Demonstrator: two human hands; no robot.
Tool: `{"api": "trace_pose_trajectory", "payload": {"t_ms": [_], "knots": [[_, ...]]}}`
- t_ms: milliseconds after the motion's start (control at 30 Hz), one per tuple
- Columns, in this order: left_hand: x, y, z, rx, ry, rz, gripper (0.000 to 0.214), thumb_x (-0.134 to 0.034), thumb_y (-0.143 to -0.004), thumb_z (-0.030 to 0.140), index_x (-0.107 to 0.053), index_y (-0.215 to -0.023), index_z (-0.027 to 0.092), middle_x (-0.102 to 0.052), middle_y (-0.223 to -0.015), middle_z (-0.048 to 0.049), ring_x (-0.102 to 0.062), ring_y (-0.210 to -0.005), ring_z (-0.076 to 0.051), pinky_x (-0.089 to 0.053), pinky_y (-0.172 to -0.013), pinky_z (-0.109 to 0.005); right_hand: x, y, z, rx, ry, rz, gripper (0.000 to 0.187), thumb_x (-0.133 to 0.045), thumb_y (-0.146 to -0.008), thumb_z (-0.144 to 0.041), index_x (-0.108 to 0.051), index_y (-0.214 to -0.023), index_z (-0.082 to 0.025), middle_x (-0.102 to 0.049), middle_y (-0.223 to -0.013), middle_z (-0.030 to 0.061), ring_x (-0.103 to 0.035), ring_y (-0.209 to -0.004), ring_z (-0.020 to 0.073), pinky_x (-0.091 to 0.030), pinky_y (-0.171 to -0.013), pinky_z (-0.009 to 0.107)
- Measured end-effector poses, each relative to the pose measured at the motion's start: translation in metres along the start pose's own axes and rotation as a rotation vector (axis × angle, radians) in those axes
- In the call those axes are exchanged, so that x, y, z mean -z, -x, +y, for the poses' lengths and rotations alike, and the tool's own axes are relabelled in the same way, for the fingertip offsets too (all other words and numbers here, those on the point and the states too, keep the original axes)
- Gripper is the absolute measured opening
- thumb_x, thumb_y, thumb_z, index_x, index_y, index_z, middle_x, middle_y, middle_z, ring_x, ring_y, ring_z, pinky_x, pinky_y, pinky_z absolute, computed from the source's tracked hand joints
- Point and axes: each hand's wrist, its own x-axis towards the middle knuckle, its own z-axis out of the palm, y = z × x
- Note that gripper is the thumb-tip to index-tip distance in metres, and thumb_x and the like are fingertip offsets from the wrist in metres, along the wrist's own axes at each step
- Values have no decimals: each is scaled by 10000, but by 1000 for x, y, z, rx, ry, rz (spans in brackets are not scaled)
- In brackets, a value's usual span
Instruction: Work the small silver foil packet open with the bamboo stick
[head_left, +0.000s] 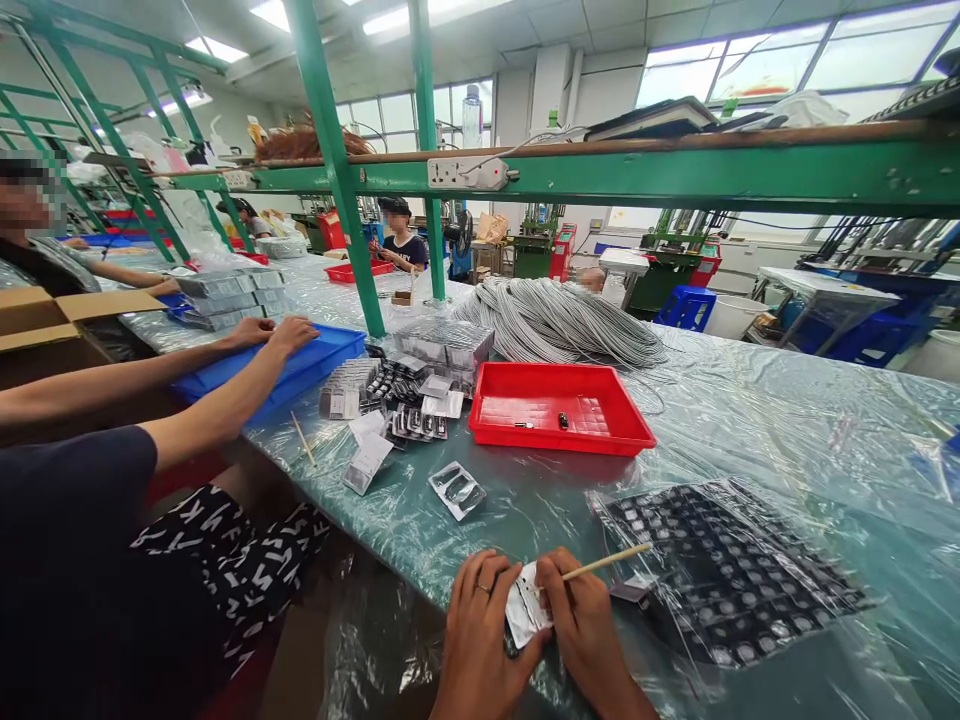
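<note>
At the table's near edge, my left hand grips a small white-and-silver packet from its left side. A thin wooden stick is pinched in my right hand. Its upper end points right, and its lower end meets the packet among my fingers, where the exact contact is hidden. Just beyond my hands lies a clear blister pack with a dark item inside. To the right, a transparent plastic bag holds many black pieces with pale round spots; a small card lies by its left edge.
A red tray with two small parts stands ahead. Left of it are piled blister packs, another wooden stick and a blue tray under a co-worker's hands. Coiled grey cable lies behind. A green frame rises above.
</note>
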Motion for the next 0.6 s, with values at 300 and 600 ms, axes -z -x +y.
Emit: {"api": "trace_pose_trajectory", "payload": {"t_ms": [300,600], "knots": [[1,-1,1,-4,25,-12,653,-746,-730,205,-487,-1330,221,-575,-1264,-39,-457,-1274,-257,-486,-1027,-492,-4,-3,0,71,-9,-14,281,-466,-1057,-184,-512,-780,-168,-504,-693,-28,-502,-597,67,-401,-595,180],[0,0,0,-11,-18,19,734,-834,-669,250,-490,-1316,217,-586,-1253,-48,-490,-1243,-275,-518,-980,-497,2,1,-4,12,-28,-17,325,-427,-1072,-180,-509,-759,-161,-490,-665,-23,-491,-558,64,-395,-562,185]]}}
